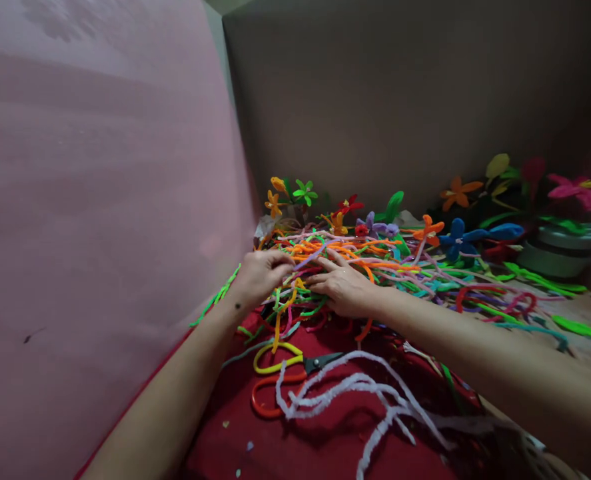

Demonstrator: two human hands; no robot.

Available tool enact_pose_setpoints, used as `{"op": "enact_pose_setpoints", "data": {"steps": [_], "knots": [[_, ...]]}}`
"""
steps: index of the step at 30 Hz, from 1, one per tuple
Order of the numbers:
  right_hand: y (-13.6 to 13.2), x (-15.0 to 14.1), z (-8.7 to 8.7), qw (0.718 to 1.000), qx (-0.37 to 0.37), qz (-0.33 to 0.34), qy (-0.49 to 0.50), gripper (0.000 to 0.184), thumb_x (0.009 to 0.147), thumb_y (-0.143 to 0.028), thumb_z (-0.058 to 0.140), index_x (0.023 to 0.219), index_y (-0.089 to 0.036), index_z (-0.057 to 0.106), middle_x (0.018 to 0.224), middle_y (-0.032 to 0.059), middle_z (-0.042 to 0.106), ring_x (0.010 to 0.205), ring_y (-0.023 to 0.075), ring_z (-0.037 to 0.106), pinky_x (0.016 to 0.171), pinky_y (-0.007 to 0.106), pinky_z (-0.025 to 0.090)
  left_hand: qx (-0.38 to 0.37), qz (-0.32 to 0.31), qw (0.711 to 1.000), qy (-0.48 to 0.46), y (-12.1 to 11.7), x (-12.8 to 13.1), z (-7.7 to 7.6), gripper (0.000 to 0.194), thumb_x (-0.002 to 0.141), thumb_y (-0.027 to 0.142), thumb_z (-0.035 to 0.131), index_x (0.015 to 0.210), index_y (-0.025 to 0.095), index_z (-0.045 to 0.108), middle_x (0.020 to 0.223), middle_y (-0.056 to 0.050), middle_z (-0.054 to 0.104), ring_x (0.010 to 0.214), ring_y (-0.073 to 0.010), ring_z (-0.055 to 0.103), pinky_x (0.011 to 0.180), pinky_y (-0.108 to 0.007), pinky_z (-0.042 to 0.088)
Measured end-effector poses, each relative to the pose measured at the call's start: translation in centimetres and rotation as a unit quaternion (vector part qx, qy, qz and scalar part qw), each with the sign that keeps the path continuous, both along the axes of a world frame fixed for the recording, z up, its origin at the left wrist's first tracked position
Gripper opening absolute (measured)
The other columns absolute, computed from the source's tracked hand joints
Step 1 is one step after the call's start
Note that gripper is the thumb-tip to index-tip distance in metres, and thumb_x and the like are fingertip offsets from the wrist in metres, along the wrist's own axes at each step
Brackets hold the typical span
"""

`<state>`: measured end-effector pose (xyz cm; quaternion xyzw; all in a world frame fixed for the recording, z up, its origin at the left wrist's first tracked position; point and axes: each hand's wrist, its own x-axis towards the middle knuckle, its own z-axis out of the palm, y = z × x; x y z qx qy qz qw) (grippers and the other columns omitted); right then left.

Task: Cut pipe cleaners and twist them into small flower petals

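Pipe cleaners (342,250): fuzzy, matt. White strands (360,383): rough, tufted. Scissors (280,373): 2 smooth plastic-looking handles, dark metal blades. Red cloth (255,440): matt. Pot (560,250): smooth. Pink wall (100,200): smooth, faint sheen.

place: likely a home corner used for crafts; we note patterned pinkish wall (125,200), red cloth (255,440), fuzzy-stem flowers (458,239).

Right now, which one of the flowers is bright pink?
The pink flower above the pale pot, yellow-centred; the blue flower and orange flowers are further left.
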<state>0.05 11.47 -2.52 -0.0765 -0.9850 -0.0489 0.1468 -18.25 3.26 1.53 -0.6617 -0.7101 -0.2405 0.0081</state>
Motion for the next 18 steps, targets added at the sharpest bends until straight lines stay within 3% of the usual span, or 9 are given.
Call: {"op": "enact_pose_setpoints", "data": {"steps": [2, 6, 12, 18], "knots": [[-0.1, 0.1, 0.0, 1.0, -0.004, 0.006, 0.001, 0.04, 0.069, -0.01, 0.05, 0.104, -0.023, 0.064, 0.111, 0.0031, 0.064, 0.126, 0.028, 0.028, 0.103, 0.054, 0.003, -0.054, -0.017, 0.998, 0.018, 0.0, 0.4, -1.6, 0.018, 0.074, 0.026, 0.051, 0.073, 0.023, 0.068, 0.066, 0.0, 0.067, 0.066, -0.016, 0.061, 0.064, -0.024, 0.044], [-0.1, 0.4, -0.1, 1.0, -0.01, 0.023, -0.003, 0.037, 0.069, -0.01, 0.049, 0.099, -0.023, 0.066, 0.105, 0.0027, 0.066, 0.125, 0.0278, 0.03, 0.104, 0.054, 0.001, -0.067, 0.01, 0.997, 0.039, 1.2, 0.0, -4.0, 0.016, 0.07, 0.027, 0.054, 0.068, 0.02, 0.067, 0.069, -0.007, 0.068, 0.069, -0.0219, 0.061, 0.061, -0.029, 0.043], [-0.1, 0.6, -0.4, 0.999, -0.021, 0.042, -0.015, 0.038, 0.069, -0.008, 0.048, 0.098, -0.025, 0.065, 0.101, 0.003, 0.067, 0.123, 0.0262, 0.033, 0.103, 0.055, -0.002, -0.072, 0.019, 0.996, 0.04, 1.8, -1.0, -4.7, 0.015, 0.07, 0.025, 0.051, 0.068, 0.02, 0.065, 0.064, -0.003, 0.066, 0.063, -0.0187, 0.061, 0.055, -0.025, 0.041], [-0.4, 0.5, -0.3, 0.999, -0.011, 0.026, -0.022, 0.037, 0.069, -0.01, 0.05, 0.1, -0.023, 0.064, 0.103, 0.0051, 0.066, 0.124, 0.0264, 0.033, 0.104, 0.053, 0.0, -0.018, 0.045, 0.998, 0.048, 2.0, -1.1, -5.0, 0.023, 0.072, 0.017, 0.043, 0.075, 0.021, 0.065, 0.077, -0.006, 0.069, 0.076, -0.0216, 0.062, 0.066, -0.029, 0.044]]}}
